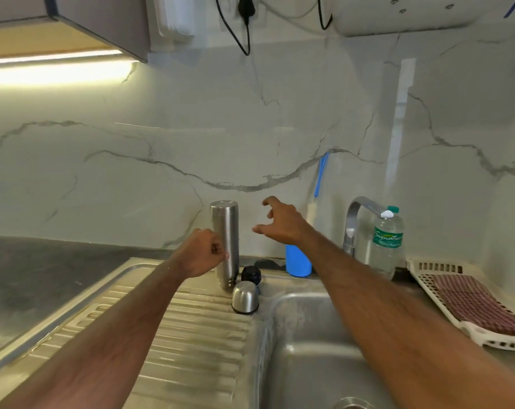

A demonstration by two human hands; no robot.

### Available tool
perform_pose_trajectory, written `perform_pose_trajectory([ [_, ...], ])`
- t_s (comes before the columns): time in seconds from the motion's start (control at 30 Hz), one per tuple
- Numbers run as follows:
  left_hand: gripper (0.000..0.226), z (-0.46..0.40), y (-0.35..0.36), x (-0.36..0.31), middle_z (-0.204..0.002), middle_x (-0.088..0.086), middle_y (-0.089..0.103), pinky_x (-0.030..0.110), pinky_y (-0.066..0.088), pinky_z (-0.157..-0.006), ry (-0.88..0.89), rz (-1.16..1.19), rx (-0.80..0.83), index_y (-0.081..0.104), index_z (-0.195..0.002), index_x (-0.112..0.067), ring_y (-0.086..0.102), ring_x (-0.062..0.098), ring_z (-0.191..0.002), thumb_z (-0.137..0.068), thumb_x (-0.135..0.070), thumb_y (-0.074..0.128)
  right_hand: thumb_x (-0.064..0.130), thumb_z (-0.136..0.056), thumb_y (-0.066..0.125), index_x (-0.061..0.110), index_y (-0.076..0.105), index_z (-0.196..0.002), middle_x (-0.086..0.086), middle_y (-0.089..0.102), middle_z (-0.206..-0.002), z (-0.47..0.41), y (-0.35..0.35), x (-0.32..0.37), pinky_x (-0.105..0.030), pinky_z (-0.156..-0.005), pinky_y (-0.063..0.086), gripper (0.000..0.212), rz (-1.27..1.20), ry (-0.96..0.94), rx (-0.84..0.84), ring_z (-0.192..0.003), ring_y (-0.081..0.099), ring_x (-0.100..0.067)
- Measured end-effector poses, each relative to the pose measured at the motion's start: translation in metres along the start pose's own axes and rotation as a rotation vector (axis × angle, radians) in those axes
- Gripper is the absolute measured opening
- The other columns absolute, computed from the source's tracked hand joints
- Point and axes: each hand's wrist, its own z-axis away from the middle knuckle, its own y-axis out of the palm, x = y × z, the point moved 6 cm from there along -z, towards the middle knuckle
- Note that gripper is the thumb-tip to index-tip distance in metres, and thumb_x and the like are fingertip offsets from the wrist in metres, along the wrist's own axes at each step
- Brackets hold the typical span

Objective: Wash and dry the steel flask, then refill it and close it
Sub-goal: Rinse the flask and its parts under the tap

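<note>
Left grip (204, 251) is a curled fist beside the upturned steel flask (225, 242), holding nothing visible. Right grip (280, 221) hovers spread-fingered near the flask's upper end.

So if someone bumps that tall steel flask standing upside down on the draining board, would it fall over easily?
Probably yes. The steel flask is tall and narrow and stands on the ridged draining board, so a sideways nudge could tip it. Being round, it would likely roll once down. Its smooth metal may be slippery if wet, though wetness cannot be told here.
</note>
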Motion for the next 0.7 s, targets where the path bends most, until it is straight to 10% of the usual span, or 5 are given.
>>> perform_pose_trajectory([
  [0.27,0.024,0.022,0.001,0.034,-0.062,-0.009,0.064,0.028,0.048,-0.067,-0.029,-0.034,0.030,0.069,-0.066,-0.015,0.062,0.009,-0.064,-0.086,-0.025,0.078,0.075,-0.060,0.081,0.029,0.018,-0.157,-0.011,0.042,-0.154,-0.026,0.047,0.069,-0.055,-0.104,0.048,0.124,-0.222,0.067,-0.054,-0.138,0.045,-0.035],
  [0.47,0.039,0.034,0.016,0.042,-0.057,-0.008,0.054,0.023,0.037,-0.057,-0.051,0.042,0.032,0.055,-0.055,-0.021,0.047,0.007,-0.056,-0.086,-0.027,0.079,0.054,-0.068,0.084,0.029,0.046,-0.119,-0.004,0.064,-0.118,-0.036,0.061,0.074,-0.046,-0.083,0.059,0.068,-0.086,0.126,-0.149,-0.103,0.063,-0.028],
  [0.7,0.054,0.046,0.033,0.062,-0.049,0.003,0.046,0.029,0.037,-0.053,-0.134,0.224,-0.157,0.050,-0.054,-0.003,0.039,0.009,-0.048,-0.087,-0.037,0.077,0.037,-0.081,0.082,0.036,0.044,-0.140,-0.004,0.054,-0.130,0.017,0.034,0.032,-0.049,-0.080,0.063,0.070,-0.623,0.217,-0.433,-0.110,0.059,-0.026],
])
